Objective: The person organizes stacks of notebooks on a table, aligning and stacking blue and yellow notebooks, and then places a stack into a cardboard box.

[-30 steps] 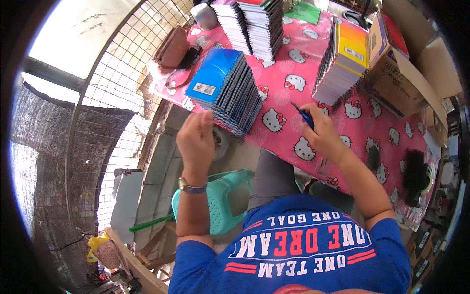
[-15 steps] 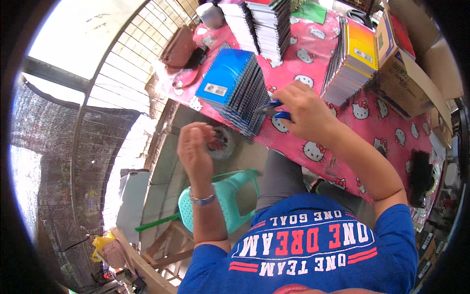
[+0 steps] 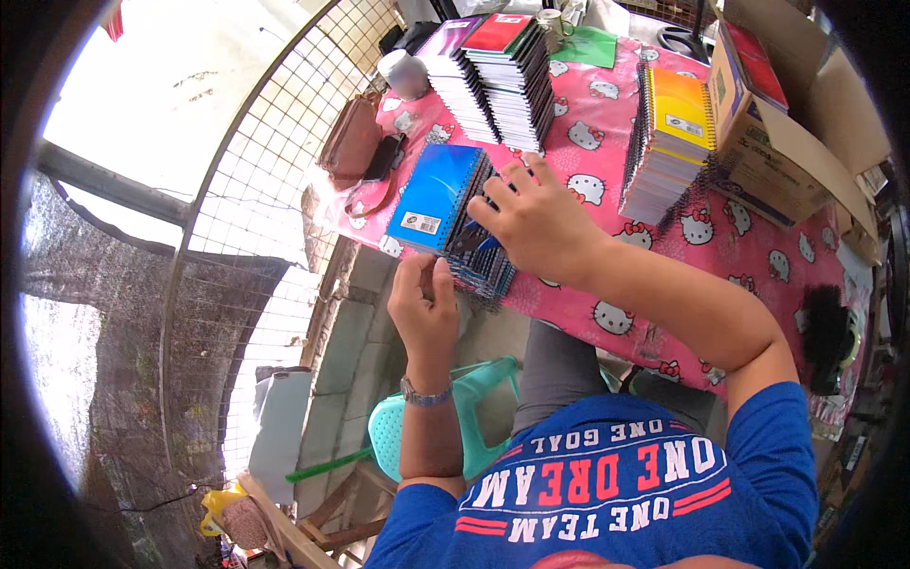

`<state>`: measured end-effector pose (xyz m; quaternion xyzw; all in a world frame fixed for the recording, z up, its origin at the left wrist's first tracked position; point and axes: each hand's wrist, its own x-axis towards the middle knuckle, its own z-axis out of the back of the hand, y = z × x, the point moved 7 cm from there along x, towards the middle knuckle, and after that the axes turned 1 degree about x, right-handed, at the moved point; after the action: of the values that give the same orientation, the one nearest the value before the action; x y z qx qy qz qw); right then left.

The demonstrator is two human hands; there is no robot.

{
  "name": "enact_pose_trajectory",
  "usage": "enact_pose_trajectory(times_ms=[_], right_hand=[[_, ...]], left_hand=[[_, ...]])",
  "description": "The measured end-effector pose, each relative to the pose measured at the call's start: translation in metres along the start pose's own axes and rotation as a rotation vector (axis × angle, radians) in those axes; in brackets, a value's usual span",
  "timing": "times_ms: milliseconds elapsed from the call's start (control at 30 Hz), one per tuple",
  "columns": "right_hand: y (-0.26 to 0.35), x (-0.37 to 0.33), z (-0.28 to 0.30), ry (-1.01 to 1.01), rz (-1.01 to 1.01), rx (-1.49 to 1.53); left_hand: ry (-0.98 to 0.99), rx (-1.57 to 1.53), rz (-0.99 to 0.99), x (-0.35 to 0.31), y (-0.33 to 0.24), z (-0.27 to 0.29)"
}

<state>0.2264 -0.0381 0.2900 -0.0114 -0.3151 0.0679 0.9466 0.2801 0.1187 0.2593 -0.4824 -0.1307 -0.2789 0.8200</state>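
Observation:
A spiral-bound blue notebook (image 3: 436,188) tops a stack of notebooks at the table's near left edge, its wire coils facing right. My left hand (image 3: 424,305) is at the near corner of the stack, thumb and fingers bent against the notebook's edge; the fingertips are partly hard to make out. Over the coil side, my right hand (image 3: 540,228) is closed around blue-handled pliers (image 3: 487,243). The jaws of the pliers are dark against the coils and hard to see.
Behind stand two taller notebook stacks, one with a red notebook (image 3: 500,33) on top. To the right are yellow notebooks (image 3: 679,114) and an open cardboard box (image 3: 773,161). A brown bag (image 3: 353,142) lies at the left edge. Below is a green stool (image 3: 391,431).
My left hand has moved up and right to the stack's near corner. My right hand has moved left, bringing the pliers in against the coils. The view has shifted a little.

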Motion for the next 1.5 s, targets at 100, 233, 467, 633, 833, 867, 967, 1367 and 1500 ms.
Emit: enact_pose_trajectory(times_ms=[100,233,467,633,833,867,967,1367,1500], right_hand=[[0.002,0.004,0.001,0.011,-0.005,0.079],[-0.002,0.008,-0.002,0.132,-0.05,0.157],[-0.002,0.003,-0.024,0.384,-0.123,0.269],[-0.008,-0.009,-0.005,0.011,-0.041,0.12],[-0.004,-0.002,-0.005,0.029,-0.024,0.12],[-0.004,-0.001,-0.012,0.152,-0.032,0.133],[-0.004,-0.003,-0.025,0.3,-0.075,0.242],[-0.001,-0.005,-0.025,0.267,-0.009,0.101],[-0.003,-0.01,-0.035,0.383,-0.057,0.23]], left_hand=[[0.004,0.042,-0.049,0.002,-0.005,0.002],[0.052,0.051,-0.059,0.003,-0.002,0.004],[0.14,-0.467,0.456,-0.005,0.031,-0.002],[0.161,-0.962,0.701,-0.013,0.032,-0.015],[0.272,-0.715,0.565,-0.011,0.024,-0.02],[0.263,-0.682,0.562,-0.01,0.022,-0.02],[0.247,-0.68,0.556,-0.01,0.029,-0.017],[0.252,-0.672,0.582,-0.012,0.028,-0.022],[0.211,-0.723,0.597,-0.012,0.04,-0.016]])
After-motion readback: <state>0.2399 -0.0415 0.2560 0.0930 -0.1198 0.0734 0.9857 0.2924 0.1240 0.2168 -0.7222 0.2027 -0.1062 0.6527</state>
